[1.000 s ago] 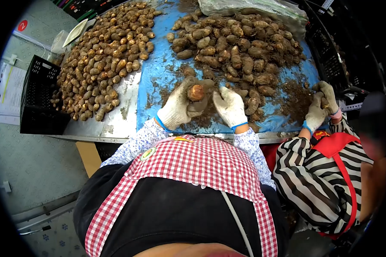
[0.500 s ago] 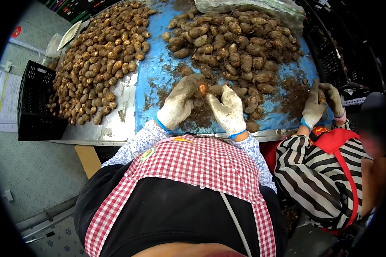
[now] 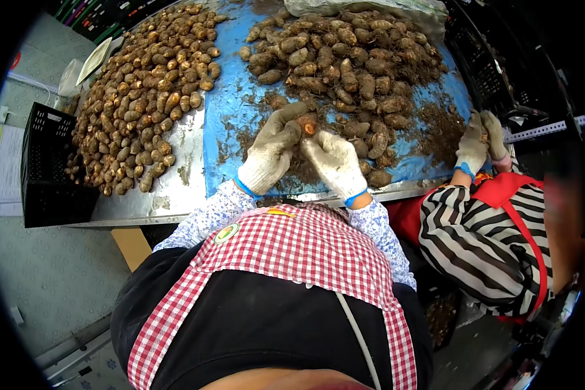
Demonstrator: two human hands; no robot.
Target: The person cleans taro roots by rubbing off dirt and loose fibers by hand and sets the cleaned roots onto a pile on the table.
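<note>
Both of my hands wear soiled white knit gloves and meet over the blue sheet. In my left hand [image 3: 270, 148], closed around it, is a small taro root [image 3: 309, 124] with its reddish-orange end showing. The fingers of my right hand [image 3: 335, 162] are curled against the taro's lower right side, with the fingertips partly hidden. Beyond the hands rises a heap of hairy, dirt-covered taro roots [image 3: 351, 65]. To the left lies a pile of cleaner, smoother taro roots [image 3: 143, 97].
Blue sheeting [image 3: 224, 130] covers part of the metal table [image 3: 185, 153], with loose root fibres [image 3: 439, 130] scattered on it. A black crate [image 3: 52, 169] stands at the left edge. On the right, a co-worker's gloved hands [image 3: 474, 146] hold something small near black crates [image 3: 478, 58].
The taro in my hands has turned, showing more of its reddish end. My right hand has shifted slightly left and closer to it. The whole view has shifted a little.
</note>
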